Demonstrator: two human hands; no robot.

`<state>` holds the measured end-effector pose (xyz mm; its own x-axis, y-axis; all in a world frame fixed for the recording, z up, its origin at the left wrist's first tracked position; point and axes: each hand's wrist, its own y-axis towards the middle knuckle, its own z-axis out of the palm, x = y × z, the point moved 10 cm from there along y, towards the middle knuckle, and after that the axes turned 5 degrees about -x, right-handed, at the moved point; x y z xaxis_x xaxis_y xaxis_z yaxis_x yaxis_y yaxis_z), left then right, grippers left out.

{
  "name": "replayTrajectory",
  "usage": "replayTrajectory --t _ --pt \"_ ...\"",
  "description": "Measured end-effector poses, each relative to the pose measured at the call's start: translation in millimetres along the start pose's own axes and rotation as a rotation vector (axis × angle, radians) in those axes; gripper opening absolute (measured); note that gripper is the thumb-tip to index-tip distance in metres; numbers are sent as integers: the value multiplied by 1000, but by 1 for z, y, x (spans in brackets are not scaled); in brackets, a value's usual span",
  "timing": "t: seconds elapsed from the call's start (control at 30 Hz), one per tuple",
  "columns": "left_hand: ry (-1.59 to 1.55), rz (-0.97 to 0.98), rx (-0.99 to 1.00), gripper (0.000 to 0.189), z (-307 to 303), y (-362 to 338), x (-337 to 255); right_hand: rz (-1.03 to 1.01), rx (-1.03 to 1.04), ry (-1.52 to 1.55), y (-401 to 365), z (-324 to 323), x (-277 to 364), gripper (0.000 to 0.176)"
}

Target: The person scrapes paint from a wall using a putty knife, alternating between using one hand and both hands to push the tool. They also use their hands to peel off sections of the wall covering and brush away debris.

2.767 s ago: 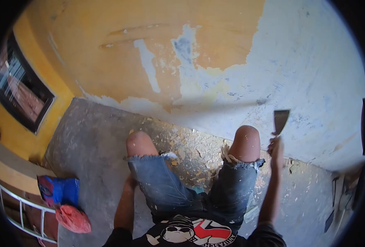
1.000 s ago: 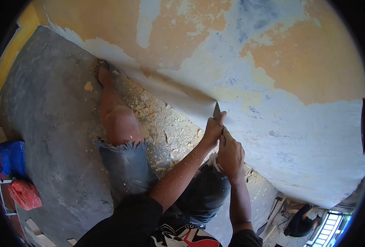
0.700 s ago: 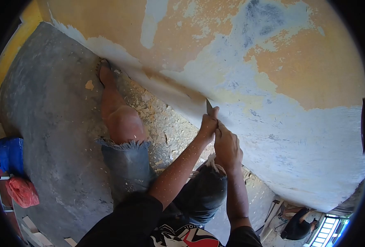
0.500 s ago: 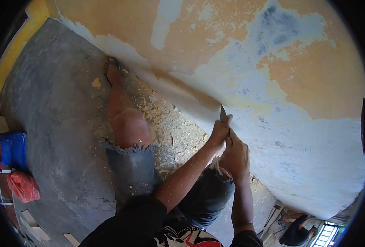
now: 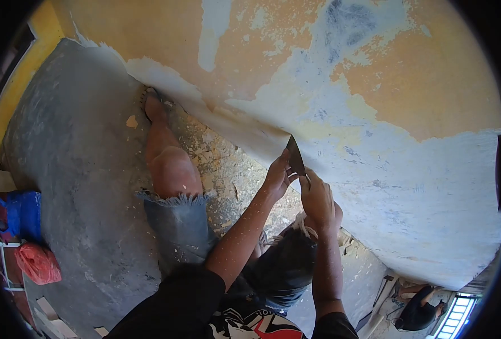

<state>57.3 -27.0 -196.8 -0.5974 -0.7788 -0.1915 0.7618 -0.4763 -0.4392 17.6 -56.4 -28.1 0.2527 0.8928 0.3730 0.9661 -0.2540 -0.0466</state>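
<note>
A dark, flat scraper blade is near the base of the wall, its broad face showing and its tip beside the wall surface. My left hand is at the blade's left edge, fingers bent, with the thumb side touching it. Closed around the lower end of the scraper is my right hand, which hides the handle. The wall has patches of orange paint and bare whitish areas around the blade.
Paint flakes litter the grey floor along the wall. My bent leg is at centre left. A blue bag and a red plastic bag lie at far left. Another person is at lower right.
The blade has turned so its broad face shows. My left hand has shifted left and loosened from beside my right hand. The view has tilted slightly.
</note>
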Motion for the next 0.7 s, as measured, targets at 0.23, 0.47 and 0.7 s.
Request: replayTrajectory --t 0.23,0.47,0.7 --pt "-233 152 162 34 -8 16 -26 -17 -77 238 -1 45 -9 26" --pt "-183 124 59 36 -26 33 -34 37 -168 314 4 70 4 33" --pt "-53 183 -8 32 -41 32 -36 40 -140 271 1 91 -17 33"
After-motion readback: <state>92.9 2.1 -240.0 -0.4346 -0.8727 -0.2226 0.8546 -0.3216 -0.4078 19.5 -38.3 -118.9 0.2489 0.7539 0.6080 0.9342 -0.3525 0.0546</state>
